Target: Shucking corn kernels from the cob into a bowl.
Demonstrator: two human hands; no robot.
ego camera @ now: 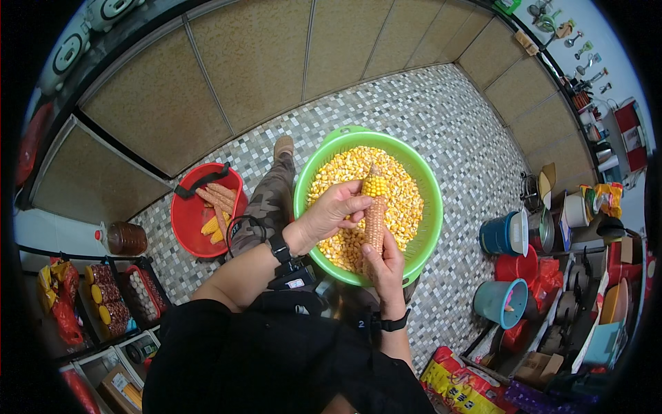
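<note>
A corn cob (375,222) is held between my two hands above a green plastic colander (436,207). Yellow kernels remain near its top end; its lower part is stripped. My left hand (344,207) grips the cob at the lower edge of those kernels, its thumb lying across the cob. Around the cob's lower end, my right hand (385,266) is closed. Loose corn kernels (336,176) fill much of the colander, which rests in front of my lap. At the left, a red bucket (181,227) with a black handle holds several bare cobs (220,194) and some yellow corn ears (212,226).
A bottle of brown liquid (124,238) and shelves of jars stand at the left. Blue (496,233) and teal buckets (486,305) and kitchenware crowd the right. A red-and-yellow bag (457,385) lies at lower right. Cabinet doors (248,57) line the far side of the tiled floor.
</note>
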